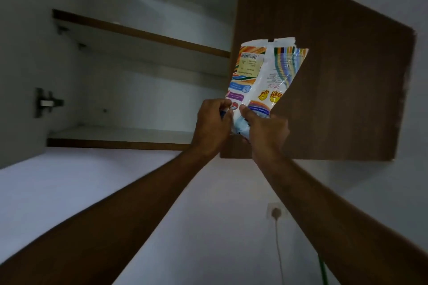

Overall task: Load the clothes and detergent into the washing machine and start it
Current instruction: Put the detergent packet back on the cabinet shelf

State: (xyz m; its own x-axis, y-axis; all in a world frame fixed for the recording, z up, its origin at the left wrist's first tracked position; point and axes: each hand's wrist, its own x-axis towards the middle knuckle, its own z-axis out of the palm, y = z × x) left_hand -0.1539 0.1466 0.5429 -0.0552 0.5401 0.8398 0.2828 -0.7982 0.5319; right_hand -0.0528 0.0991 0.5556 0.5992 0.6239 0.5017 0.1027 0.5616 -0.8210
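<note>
1. Two hands share one thing here: my left hand (214,120) and my right hand (264,128) are both closed on the lower end of the detergent packet (261,76), which I hold raised in the air in front of the open wall cupboard (139,90), just beside the inner edge of its brown door (335,76).
2. Position: the packet touches neither the bottom shelf (120,137) nor the upper shelf (143,33); no washing machine or clothes are in view.
3. Handling, as I judge it: a thin plastic pouch, soft and crinkly, slack in its upper part, so probably partly used and light. The film looks glossy and may slip; the top edge appears torn open, so tipping it could spill powder.
4. Where to hold: low on the filled part, where my fingers (245,110) pinch it now, keeps the open end upward.
5. Writing: the print appears upside down. A barcode panel, rainbow stripes and red-and-yellow lettering show, but no brand name is legible to me.
6. Surroundings: a wall socket (276,211) with a cord sits below the cupboard.
</note>
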